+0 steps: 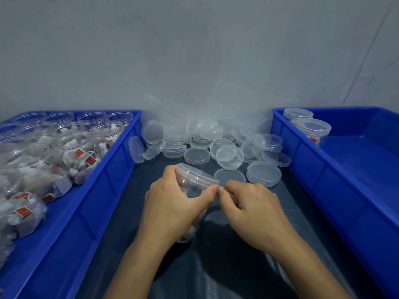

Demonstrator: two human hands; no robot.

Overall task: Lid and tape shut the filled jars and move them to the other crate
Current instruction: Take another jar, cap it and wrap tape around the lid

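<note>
My left hand [172, 206] grips a clear plastic jar [192, 182] that carries a clear lid and leans toward me over the dark table. My right hand [252, 210] pinches something thin, seemingly tape, at the lid's right edge, thumb tips of both hands touching. The jar's lower part is hidden behind my left hand. A blue crate on the left [108, 175] holds several open jars filled with white sachets. The blue crate on the right [302, 152] holds two lidded jars [311, 128] in its far corner.
Several loose clear lids [216, 145] lie piled on the dark table [216, 266] between the crates, against the grey wall. One lid [263, 173] lies just right of my hands.
</note>
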